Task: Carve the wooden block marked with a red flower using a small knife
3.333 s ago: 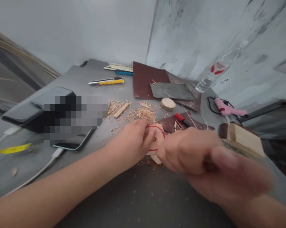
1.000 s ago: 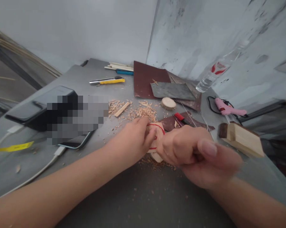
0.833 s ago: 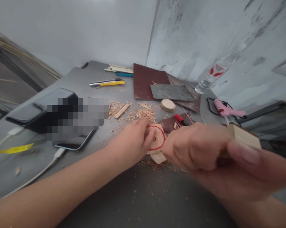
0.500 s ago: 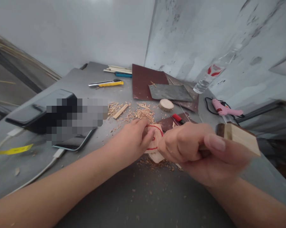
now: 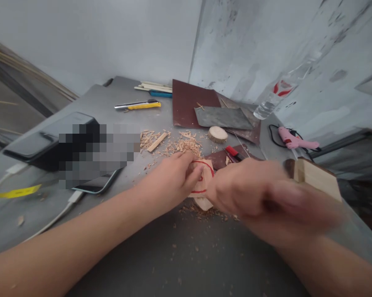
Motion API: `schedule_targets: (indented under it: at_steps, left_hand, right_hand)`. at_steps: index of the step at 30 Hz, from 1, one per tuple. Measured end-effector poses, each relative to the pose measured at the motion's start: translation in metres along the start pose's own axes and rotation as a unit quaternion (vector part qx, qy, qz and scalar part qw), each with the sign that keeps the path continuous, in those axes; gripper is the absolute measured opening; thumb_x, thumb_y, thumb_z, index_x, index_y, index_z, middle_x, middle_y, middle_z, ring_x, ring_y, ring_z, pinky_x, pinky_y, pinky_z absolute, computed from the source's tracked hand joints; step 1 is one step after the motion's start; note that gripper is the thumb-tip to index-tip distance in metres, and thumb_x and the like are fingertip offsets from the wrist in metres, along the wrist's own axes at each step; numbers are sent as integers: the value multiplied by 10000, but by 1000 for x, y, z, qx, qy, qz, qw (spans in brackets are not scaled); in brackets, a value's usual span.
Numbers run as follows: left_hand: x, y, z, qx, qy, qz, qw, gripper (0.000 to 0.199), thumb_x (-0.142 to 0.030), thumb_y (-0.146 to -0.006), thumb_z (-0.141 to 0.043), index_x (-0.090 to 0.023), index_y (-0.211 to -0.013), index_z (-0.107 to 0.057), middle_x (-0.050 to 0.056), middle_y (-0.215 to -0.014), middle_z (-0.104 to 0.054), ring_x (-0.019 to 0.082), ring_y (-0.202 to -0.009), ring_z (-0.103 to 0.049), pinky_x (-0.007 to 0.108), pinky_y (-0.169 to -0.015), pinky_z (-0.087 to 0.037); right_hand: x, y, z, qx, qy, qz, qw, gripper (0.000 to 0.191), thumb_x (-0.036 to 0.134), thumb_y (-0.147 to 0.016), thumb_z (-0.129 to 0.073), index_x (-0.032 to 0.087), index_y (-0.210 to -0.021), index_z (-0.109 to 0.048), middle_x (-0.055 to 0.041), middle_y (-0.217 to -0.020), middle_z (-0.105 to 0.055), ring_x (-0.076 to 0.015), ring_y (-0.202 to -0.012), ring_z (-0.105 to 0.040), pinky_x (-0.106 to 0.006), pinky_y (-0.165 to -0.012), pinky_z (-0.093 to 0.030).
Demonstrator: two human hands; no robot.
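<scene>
A pale wooden piece with a red drawn ring [image 5: 208, 185] lies at the middle of the grey table, over another bit of wood [image 5: 203, 203]. My left hand [image 5: 173, 175] grips its left side, thumb on the top face. My right hand [image 5: 250, 192], blurred by motion, is closed at the piece's right edge. Whatever it holds is hidden by the fingers. Wood shavings [image 5: 186, 145] lie behind the piece and around it.
Behind are a yellow cutter [image 5: 142, 105], sandpaper sheets [image 5: 189, 105], a round wood slice [image 5: 217, 134] and a red marker [image 5: 232, 152]. On the right stand a bottle [image 5: 275, 97], a pink glue gun [image 5: 294, 140] and a wooden block [image 5: 317, 177]. Phones [image 5: 46, 140] lie left.
My right hand's thumb side has shifted slightly right and down and is more blurred. My left hand keeps its hold on the wooden piece. The view has moved slightly.
</scene>
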State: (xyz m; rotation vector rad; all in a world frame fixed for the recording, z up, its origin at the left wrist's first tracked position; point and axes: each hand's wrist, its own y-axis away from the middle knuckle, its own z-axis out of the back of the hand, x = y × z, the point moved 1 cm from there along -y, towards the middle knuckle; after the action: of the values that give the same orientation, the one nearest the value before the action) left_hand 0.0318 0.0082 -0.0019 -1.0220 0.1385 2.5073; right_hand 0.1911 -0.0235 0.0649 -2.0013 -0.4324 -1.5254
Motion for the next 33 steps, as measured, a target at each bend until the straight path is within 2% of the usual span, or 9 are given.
schedule_targets:
  at_steps: [1,3,7,11,15,21,24,27,33]
  left_hand:
    - [1,0,0,1,-1,-3,1000,298,-418,-1076,-427,-223,-1009,-641,83,-1029,-727,277,-957,-670,431,-849,-523]
    - [1,0,-1,5,1,-8,1000,298,-411,-1075,-415,-226,-991,-633,81,-1022,-725,275,-958,-670,432,-855,-529]
    - [0,0,0,7,3,-2,1000,301,-395,-1085,-410,-222,-991,-637,87,-1023,-723,275,-955,-670,441,-853,-529]
    - [0,0,0,8,6,-2,1000,303,-414,-1083,-431,-217,-1030,-655,87,-1045,-719,285,-978,-670,452,-873,-526]
    - [2,-1,-1,4,13,-5,1000,305,-421,-1079,-417,-243,-1077,-664,82,-1061,-732,283,-1002,-680,437,-893,-523]
    - [2,-1,-1,9,5,-8,1000,318,-431,-1081,-408,-237,-1017,-652,76,-1026,-727,283,-969,-685,433,-861,-525]
    - [1,-1,-1,14,11,-1,1000,311,-411,-1089,-413,-231,-1041,-662,76,-1032,-725,284,-989,-684,441,-891,-535]
    - [2,-2,-1,10,5,-2,1000,313,-428,-1088,-419,-232,-1034,-656,79,-1039,-723,285,-986,-684,444,-892,-541]
    - [2,-1,-1,13,25,-1,1000,308,-415,-1082,-428,-233,-1106,-675,88,-1091,-730,291,-1058,-689,465,-963,-541]
  right_hand:
    - [-3,0,1,4,-29,39,999,598,446,-965,-580,188,-536,-254,55,-477,-222,-88,-440,-223,-315,-495,-194]
    - [-8,0,2,7,-35,39,999,598,458,-956,-594,187,-538,-262,54,-478,-234,-86,-440,-219,-318,-491,-175]
    - [1,1,-2,-12,9,-33,999,649,522,-1011,-512,188,-530,-233,40,-490,-225,-109,-479,-271,-340,-539,-253]
    - [10,-1,-6,6,22,-25,999,701,540,-1047,-497,180,-499,-252,49,-463,-215,-98,-452,-233,-338,-519,-214]
    - [9,-3,-5,11,48,-55,997,691,522,-1066,-449,190,-497,-243,38,-463,-220,-113,-469,-263,-353,-550,-270]
    - [-4,0,-1,5,-25,22,999,608,459,-994,-570,200,-537,-265,54,-471,-235,-97,-436,-222,-335,-499,-176]
    - [-5,1,-3,-5,2,-3,1000,627,523,-1010,-516,210,-535,-252,43,-487,-225,-120,-468,-269,-346,-528,-227]
    - [-2,1,-4,3,21,5,1000,673,569,-1013,-529,202,-529,-241,47,-497,-220,-114,-473,-255,-349,-533,-225]
    - [7,0,-5,10,58,-72,996,660,499,-1060,-454,205,-506,-251,38,-488,-230,-126,-493,-271,-360,-560,-276]
